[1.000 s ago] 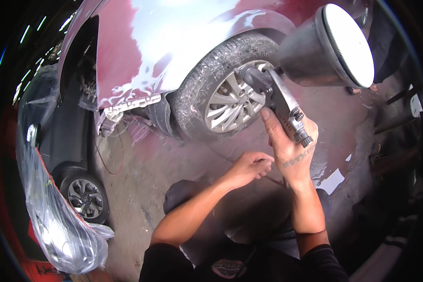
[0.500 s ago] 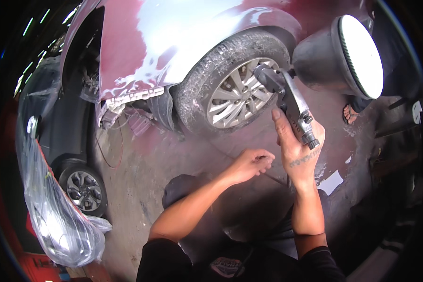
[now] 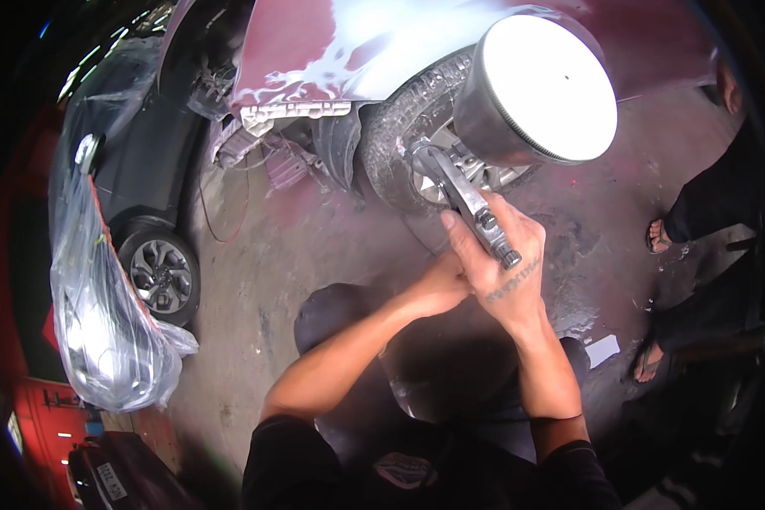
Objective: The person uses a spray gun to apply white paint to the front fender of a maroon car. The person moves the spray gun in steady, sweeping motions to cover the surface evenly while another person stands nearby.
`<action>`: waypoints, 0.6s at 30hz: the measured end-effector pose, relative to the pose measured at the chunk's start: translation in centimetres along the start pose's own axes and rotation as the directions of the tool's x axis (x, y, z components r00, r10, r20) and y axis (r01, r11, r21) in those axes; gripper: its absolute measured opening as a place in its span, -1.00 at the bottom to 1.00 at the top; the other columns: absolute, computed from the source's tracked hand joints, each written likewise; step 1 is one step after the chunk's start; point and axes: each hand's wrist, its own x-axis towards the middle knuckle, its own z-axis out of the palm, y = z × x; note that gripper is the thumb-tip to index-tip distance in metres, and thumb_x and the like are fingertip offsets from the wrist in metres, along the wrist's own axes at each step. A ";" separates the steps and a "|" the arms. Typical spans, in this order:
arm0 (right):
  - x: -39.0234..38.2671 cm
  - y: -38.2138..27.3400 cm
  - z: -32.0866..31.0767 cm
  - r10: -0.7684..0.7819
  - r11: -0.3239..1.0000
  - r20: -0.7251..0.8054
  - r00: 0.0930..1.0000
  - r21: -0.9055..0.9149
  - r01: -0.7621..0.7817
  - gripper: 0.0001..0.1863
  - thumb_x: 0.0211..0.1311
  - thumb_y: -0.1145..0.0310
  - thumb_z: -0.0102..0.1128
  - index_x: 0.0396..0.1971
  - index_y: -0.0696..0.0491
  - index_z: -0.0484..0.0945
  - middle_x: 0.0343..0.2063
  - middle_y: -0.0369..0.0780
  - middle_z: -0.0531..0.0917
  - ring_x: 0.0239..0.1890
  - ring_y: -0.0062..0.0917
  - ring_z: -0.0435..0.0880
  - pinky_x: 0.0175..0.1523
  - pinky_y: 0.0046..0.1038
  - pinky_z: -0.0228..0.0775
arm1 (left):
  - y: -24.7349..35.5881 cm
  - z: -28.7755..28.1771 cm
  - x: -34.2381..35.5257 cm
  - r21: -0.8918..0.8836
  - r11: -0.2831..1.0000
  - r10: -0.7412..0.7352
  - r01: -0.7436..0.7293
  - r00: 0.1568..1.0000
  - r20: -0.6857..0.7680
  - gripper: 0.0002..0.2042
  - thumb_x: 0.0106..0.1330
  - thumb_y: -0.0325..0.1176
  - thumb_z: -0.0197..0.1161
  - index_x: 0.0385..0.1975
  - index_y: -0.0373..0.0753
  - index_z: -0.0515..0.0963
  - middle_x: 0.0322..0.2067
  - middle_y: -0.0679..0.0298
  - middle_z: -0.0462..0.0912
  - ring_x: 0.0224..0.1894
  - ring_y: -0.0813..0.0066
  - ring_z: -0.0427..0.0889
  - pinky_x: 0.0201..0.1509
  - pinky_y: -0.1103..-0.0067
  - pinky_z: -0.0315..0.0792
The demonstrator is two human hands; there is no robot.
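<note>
My right hand (image 3: 512,272) is wrapped round the handle of a metal spray gun (image 3: 466,194). A dark, wide cup with a white round lid (image 3: 552,89) sits on top of the gun, tilted toward me. The gun's nozzle end points away, in front of the car's wheel (image 3: 382,153). My left hand (image 3: 438,287) is beside and partly behind the right one, just below the gun's handle. Its fingers are hidden there, so whether they touch the gun or a hose does not show. Beyond the gun is a maroon car fender with a pale grey patch (image 3: 365,55).
The car's front end shows exposed white and pinkish parts (image 3: 285,161). At left stands a dark car (image 3: 157,170) partly draped in clear plastic sheeting (image 3: 110,340). Sandalled feet (image 3: 657,236) of someone nearby are at right. A white sheet (image 3: 603,350) lies on the floor.
The spray gun and my right hand have shifted left, with the lid turned more toward me. My left hand has moved right, up against the right hand. The view has shifted too.
</note>
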 end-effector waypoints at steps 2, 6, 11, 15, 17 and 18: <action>-0.2 -0.1 0.3 0.036 0.999 -0.031 0.999 0.029 -0.035 -0.72 0.23 0.47 0.43 -0.09 0.24 0.67 -0.40 -0.04 0.73 -0.40 -0.18 0.76 -0.26 -0.31 0.56 | -0.7 -1.5 -1.9 0.121 0.979 -0.171 0.166 0.985 0.036 -0.77 0.48 -0.38 0.20 -0.06 -0.42 0.66 -0.24 0.06 0.77 -0.12 0.28 0.73 0.06 0.36 0.57; -1.6 0.6 0.5 0.162 0.986 -0.129 0.978 0.048 -0.157 -0.73 0.28 0.45 0.41 -0.07 0.23 0.68 -0.40 -0.03 0.73 -0.41 -0.19 0.75 -0.26 -0.31 0.55 | 3.3 -3.0 -5.5 0.311 0.871 -0.415 0.381 0.908 0.051 -0.68 0.50 -0.29 0.25 0.10 -0.35 0.67 -0.11 -0.01 0.81 -0.09 0.22 0.80 0.05 0.37 0.60; -2.3 -0.6 2.8 0.242 0.969 -0.170 0.955 0.099 -0.228 -0.74 0.29 0.49 0.40 -0.07 0.25 0.68 -0.46 -0.06 0.70 -0.46 -0.30 0.72 -0.29 -0.36 0.54 | -3.7 -5.8 -7.1 0.455 0.859 -0.342 0.235 0.925 0.166 -0.65 0.50 -0.22 0.24 0.10 -0.32 0.67 -0.02 -0.03 0.78 0.04 0.00 0.76 0.16 0.24 0.56; -2.3 -1.1 6.4 0.126 0.992 -0.185 0.975 0.044 -0.120 -0.70 0.22 0.51 0.46 -0.08 0.27 0.65 -0.47 -0.08 0.69 -0.49 -0.33 0.70 -0.31 -0.39 0.54 | -11.8 -8.3 -5.1 0.596 0.765 -0.385 0.245 0.915 0.117 -0.66 0.50 -0.20 0.22 0.08 -0.28 0.68 -0.02 -0.03 0.77 0.07 -0.10 0.71 0.23 0.17 0.51; -2.0 -1.9 8.5 0.124 0.992 -0.179 0.976 0.038 -0.119 -0.68 0.19 0.52 0.49 -0.08 0.26 0.65 -0.46 -0.07 0.70 -0.48 -0.31 0.71 -0.31 -0.40 0.54 | -18.4 -9.6 -5.0 0.634 0.741 -0.360 0.219 0.927 0.101 -0.71 0.49 -0.20 0.22 -0.01 -0.26 0.70 -0.06 -0.06 0.76 0.08 -0.12 0.70 0.24 0.15 0.50; -1.6 -2.3 9.6 0.066 0.998 -0.159 0.985 0.019 -0.063 -0.66 0.15 0.55 0.50 -0.08 0.29 0.63 -0.41 -0.04 0.71 -0.45 -0.29 0.73 -0.31 -0.40 0.56 | -23.1 -10.5 -5.7 0.676 0.716 -0.335 0.173 0.935 0.116 -0.72 0.48 -0.20 0.23 -0.04 -0.26 0.70 -0.07 -0.07 0.76 0.07 -0.12 0.70 0.23 0.15 0.50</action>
